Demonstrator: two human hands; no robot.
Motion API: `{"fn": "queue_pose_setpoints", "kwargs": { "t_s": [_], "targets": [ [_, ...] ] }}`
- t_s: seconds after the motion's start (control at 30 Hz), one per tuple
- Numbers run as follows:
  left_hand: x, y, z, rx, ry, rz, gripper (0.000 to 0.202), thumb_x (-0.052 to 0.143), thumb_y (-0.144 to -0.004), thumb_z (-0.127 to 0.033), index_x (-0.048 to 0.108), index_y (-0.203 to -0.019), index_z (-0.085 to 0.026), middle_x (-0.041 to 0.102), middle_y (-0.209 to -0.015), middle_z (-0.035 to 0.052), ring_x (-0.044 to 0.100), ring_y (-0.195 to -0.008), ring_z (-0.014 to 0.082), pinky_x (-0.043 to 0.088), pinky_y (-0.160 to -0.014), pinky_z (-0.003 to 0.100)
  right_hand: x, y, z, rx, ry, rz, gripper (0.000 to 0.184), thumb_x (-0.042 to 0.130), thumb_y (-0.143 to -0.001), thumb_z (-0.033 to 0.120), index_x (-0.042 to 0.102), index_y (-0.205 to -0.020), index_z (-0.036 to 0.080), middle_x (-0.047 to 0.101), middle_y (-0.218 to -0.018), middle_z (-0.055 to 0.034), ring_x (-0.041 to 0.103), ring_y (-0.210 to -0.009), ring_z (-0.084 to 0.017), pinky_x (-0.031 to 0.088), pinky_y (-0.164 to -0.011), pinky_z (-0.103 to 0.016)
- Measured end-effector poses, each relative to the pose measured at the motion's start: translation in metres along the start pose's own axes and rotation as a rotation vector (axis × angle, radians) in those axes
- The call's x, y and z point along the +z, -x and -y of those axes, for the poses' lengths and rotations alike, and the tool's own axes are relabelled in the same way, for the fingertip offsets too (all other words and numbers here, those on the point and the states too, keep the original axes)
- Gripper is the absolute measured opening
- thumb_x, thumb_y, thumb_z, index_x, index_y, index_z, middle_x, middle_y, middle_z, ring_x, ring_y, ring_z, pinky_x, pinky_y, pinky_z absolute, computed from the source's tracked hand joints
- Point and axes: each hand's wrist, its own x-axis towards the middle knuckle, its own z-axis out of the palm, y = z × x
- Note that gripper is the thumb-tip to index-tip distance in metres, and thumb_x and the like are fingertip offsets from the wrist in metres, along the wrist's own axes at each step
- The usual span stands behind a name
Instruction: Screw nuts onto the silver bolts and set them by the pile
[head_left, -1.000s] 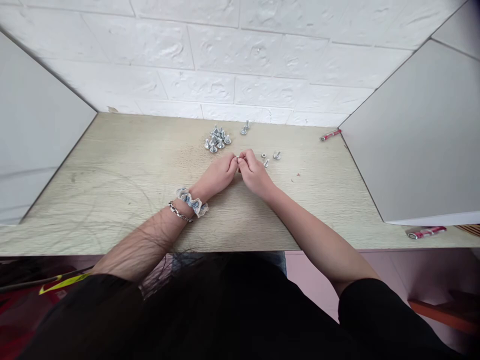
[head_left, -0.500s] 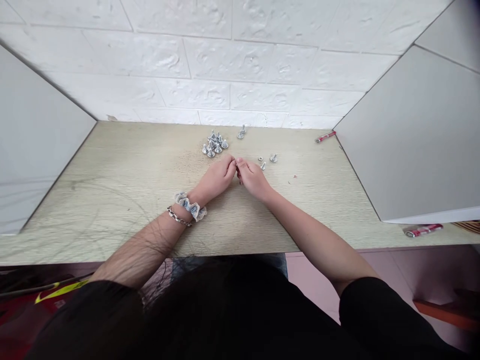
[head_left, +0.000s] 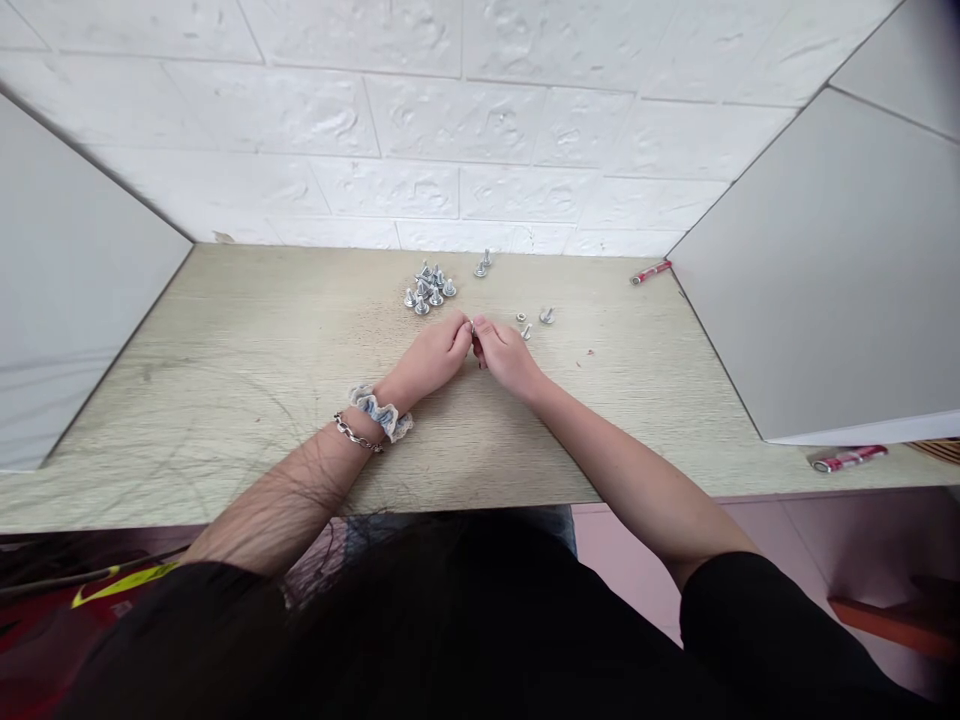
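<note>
Presently, both hands meet above the table (head_left: 262,345), knuckles up. The left hand (head_left: 433,352) and the right hand (head_left: 507,358) have thumbs and forefingers pressed together at the tips, apparently pinching a small metal part (head_left: 473,327) between them. The part is mostly hidden by the fingers; its exact form cannot be determined.

Handling, in the inspector's judgement: one hand should steady the part while the other makes small, light adjustments; a hard squeeze could flip it loose. Working low over the table would limit any drop, and the forearms could rest on the table edge for steadiness.

Surface: pale, wood-grained. A cluster of bolts (head_left: 428,289), most with shanks up, sits just beyond the left hand, with brown specks nearby. A pair of bolts (head_left: 483,264) stands near the wall. Beside the right hand lie a nut (head_left: 521,317), a tilted bolt (head_left: 526,331) and, slightly farther off, another bolt (head_left: 547,317). Reddish scraps (head_left: 590,352) lie farther right.

Room: white brick-patterned wall (head_left: 420,120) behind; grey panels on both sides. One red cylinder (head_left: 650,273) lies at the right panel's far corner, a second (head_left: 849,459) near its front. Pink flooring (head_left: 630,570) shows below.
</note>
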Motion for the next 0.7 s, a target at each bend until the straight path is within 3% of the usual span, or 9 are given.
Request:
{"fn": "queue_pose_setpoints", "kwargs": {
  "t_s": [0.27,0.7],
  "targets": [
    [0.000,-0.001,0.002,-0.022,-0.039,0.018,0.030,0.030,-0.094,-0.030,0.044,-0.069,-0.021,0.055,-0.067,0.0019,0.051,-0.068,0.0178,0.040,-0.069,0.031,-0.004,0.001,0.008,0.013,0.120,0.022,0.049,0.030,-0.097,0.043,0.046,-0.057,0.021,0.054,-0.058,-0.0003,0.054,-0.068,-0.014,0.038,-0.070,-0.026],
    [0.000,0.002,-0.002,-0.061,-0.156,0.076,0.032,0.028,-0.095,-0.029,0.056,-0.083,-0.019,0.065,-0.081,0.0066,0.056,-0.074,0.0207,0.043,-0.075,0.034,-0.006,0.000,0.012,-0.011,0.236,0.038,0.032,0.036,-0.095,0.028,0.051,-0.068,0.020,0.059,-0.072,-0.0021,0.051,-0.074,-0.016,0.034,-0.074,-0.029]
  ]
}}
